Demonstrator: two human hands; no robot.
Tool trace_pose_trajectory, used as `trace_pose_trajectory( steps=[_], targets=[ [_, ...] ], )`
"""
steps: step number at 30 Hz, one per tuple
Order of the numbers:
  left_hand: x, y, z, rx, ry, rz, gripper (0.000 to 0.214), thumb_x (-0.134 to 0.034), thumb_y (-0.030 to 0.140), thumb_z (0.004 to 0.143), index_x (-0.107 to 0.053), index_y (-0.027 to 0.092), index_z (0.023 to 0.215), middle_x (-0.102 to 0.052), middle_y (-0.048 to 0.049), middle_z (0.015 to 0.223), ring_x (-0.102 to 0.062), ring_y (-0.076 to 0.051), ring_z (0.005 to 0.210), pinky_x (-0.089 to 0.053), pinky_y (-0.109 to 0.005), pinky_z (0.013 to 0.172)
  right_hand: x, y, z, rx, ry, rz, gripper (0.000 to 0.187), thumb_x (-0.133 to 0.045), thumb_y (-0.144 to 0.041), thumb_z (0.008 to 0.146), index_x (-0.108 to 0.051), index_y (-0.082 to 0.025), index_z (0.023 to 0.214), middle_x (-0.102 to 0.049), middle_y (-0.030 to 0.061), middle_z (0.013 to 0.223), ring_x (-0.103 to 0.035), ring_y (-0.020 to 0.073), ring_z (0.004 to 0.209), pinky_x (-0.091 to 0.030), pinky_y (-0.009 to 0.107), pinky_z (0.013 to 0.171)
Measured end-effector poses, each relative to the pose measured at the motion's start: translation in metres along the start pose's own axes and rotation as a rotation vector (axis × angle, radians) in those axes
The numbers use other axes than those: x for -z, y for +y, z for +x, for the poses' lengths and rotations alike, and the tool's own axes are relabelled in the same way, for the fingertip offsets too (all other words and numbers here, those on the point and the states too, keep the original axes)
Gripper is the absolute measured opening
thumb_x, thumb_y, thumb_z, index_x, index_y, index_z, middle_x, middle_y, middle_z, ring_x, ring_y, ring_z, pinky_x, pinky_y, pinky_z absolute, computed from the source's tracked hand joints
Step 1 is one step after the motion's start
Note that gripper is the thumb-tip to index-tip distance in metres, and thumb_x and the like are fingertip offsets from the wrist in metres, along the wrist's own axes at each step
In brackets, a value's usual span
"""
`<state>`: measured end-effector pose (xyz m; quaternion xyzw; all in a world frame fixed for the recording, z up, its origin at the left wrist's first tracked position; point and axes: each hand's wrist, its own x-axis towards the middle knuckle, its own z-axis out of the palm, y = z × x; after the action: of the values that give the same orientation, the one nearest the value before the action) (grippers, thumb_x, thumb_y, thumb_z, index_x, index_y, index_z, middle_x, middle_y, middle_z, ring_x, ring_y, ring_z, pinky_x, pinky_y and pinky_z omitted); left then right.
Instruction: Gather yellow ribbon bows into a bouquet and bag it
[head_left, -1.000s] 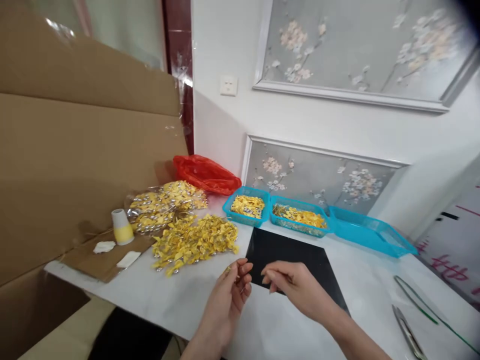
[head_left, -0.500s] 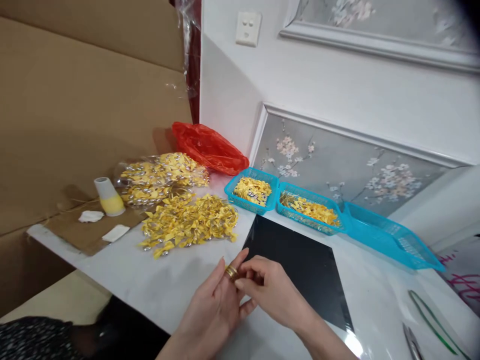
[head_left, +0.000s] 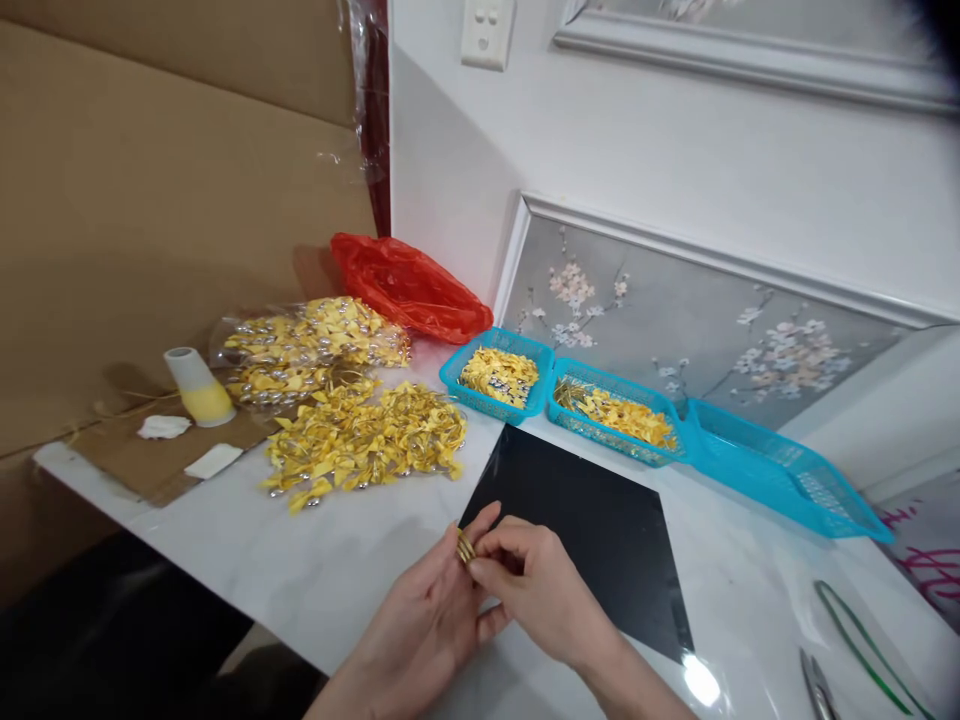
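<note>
My left hand (head_left: 420, 620) is turned palm up over the table's front part, its fingers partly curled. A small gold wire coil (head_left: 466, 548), with several shiny loops, sits at its thumb and index finger. Whether the loops go fully round a finger, I cannot tell. My right hand (head_left: 536, 580) pinches the coil from the right with thumb and fingertips. Below and behind the hands lies a flat black mat (head_left: 585, 530). Left of them is a loose pile of yellow ribbon pieces (head_left: 367, 440) with silvery beads.
Clear bags of similar pieces (head_left: 315, 345) lie behind the pile, near a red plastic bag (head_left: 409, 285). Blue baskets (head_left: 499, 400) line the wall. A grey-and-yellow cone (head_left: 199, 390) stands on cardboard at left. Pliers (head_left: 817, 685) and a green loop (head_left: 862, 640) lie at right.
The view has shifted slightly. My hands stay together at the gold coil, which now shows at a steeper angle between the fingers.
</note>
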<state>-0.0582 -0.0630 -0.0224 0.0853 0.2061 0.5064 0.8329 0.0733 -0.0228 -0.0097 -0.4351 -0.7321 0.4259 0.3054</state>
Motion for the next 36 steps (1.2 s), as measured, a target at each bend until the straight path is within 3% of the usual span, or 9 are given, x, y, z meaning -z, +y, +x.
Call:
trace_pose_trajectory(
  steps=[9, 13, 18, 23, 27, 31, 36],
  targets=[
    [-0.002, -0.001, -0.003, 0.036, -0.025, -0.002, 0.042, -0.037, 0.038, 0.095, -0.057, 0.016, 0.125, -0.066, -0.0091, 0.113, -0.060, -0.018, 0.098, -0.046, -0.035, 0.085, 0.002, 0.002, -0.008, -0.021, -0.011, 0.083, 0.013, -0.056, -0.015, 0.080, -0.066, -0.018, 0.072, -0.059, 0.0003, 0.076, -0.052, 0.0117, 0.066, -0.039, 0.023, 0.058],
    [0.000, -0.008, -0.003, -0.054, 0.116, 0.072, 0.037, -0.046, 0.034, 0.092, -0.057, 0.019, 0.124, -0.063, -0.0090, 0.122, -0.062, -0.017, 0.096, -0.049, -0.031, 0.078, 0.010, -0.003, -0.007, 0.020, -0.023, -0.055, 0.016, -0.057, -0.011, 0.080, -0.068, -0.020, 0.073, -0.060, -0.0010, 0.077, -0.054, 0.0109, 0.067, -0.039, 0.021, 0.060],
    [-0.002, -0.005, -0.004, -0.185, 0.286, 0.042, 0.029, -0.054, 0.026, 0.089, -0.063, 0.019, 0.116, -0.056, -0.0072, 0.134, -0.058, -0.021, 0.113, -0.051, -0.032, 0.089, 0.020, 0.002, 0.024, 0.124, 0.060, -0.202, 0.017, -0.054, -0.015, 0.086, -0.069, -0.020, 0.081, -0.063, -0.0005, 0.077, -0.057, 0.0109, 0.067, -0.041, 0.021, 0.062],
    [0.006, 0.006, -0.012, -0.342, 0.362, 0.032, 0.027, -0.049, 0.022, 0.091, -0.065, 0.015, 0.112, -0.058, -0.0101, 0.132, -0.057, -0.023, 0.117, -0.054, -0.031, 0.086, -0.004, 0.014, 0.069, 0.216, 0.052, -0.281, 0.018, -0.056, -0.014, 0.084, -0.071, -0.022, 0.090, -0.065, 0.0011, 0.085, -0.060, 0.0125, 0.073, -0.042, 0.021, 0.068],
    [0.013, 0.012, -0.021, -0.391, 0.388, -0.061, 0.030, -0.042, 0.019, 0.093, -0.066, 0.012, 0.109, -0.063, -0.0133, 0.124, -0.059, -0.025, 0.114, -0.055, -0.032, 0.083, -0.033, 0.021, 0.086, 0.225, 0.077, -0.322, 0.021, -0.058, -0.016, 0.081, -0.070, -0.025, 0.095, -0.062, 0.0025, 0.087, -0.058, 0.0148, 0.071, -0.038, 0.023, 0.063],
    [-0.009, 0.026, -0.006, -0.381, 0.324, -0.195, 0.031, -0.039, 0.023, 0.094, -0.065, 0.021, 0.110, -0.070, -0.0080, 0.111, -0.063, -0.026, 0.108, -0.056, -0.033, 0.075, -0.044, 0.028, 0.089, 0.197, 0.121, -0.274, 0.017, -0.054, -0.014, 0.078, -0.069, -0.022, 0.077, -0.058, 0.0031, 0.081, -0.055, 0.0150, 0.069, -0.036, 0.024, 0.060],
    [-0.045, 0.050, 0.036, -0.359, 0.273, -0.263, 0.028, -0.049, 0.032, 0.091, -0.059, 0.019, 0.115, -0.063, -0.0083, 0.114, -0.064, -0.021, 0.097, -0.054, -0.039, 0.077, -0.028, 0.035, 0.088, 0.150, 0.147, -0.027, 0.013, -0.054, -0.026, 0.079, -0.064, -0.018, 0.075, -0.058, 0.0041, 0.080, -0.054, 0.0164, 0.071, -0.042, 0.026, 0.066]
  ],
)
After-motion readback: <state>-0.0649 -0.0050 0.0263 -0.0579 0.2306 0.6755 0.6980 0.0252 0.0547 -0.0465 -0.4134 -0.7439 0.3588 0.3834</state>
